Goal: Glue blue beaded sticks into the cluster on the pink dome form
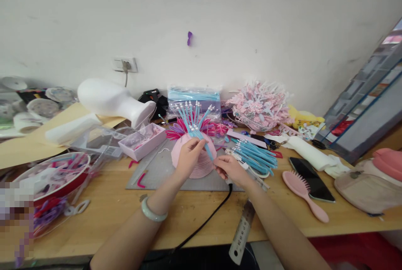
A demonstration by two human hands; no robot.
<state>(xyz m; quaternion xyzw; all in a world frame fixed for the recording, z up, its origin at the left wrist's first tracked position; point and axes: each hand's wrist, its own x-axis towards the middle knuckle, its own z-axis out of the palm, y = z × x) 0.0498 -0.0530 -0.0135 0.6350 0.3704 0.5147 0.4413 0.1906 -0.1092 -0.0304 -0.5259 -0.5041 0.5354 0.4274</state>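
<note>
My left hand is closed, pinching a fan of light blue pipe cleaners tipped with white pearl beads. The fan points up, away from me. My right hand pinches the lower end of a blue pipe cleaner that slants down from the left hand. Behind and below the hands is a pink, ribbed dome, with magenta and purple fuzzy stems spreading out behind it. A pile of more beaded blue pipe cleaners lies right of my right hand.
A grey cutting mat lies beneath the work. A black cord runs over the table's front edge near a steel ruler. A pink hairbrush and phone lie right; a lilac box and white mannequin head lie left.
</note>
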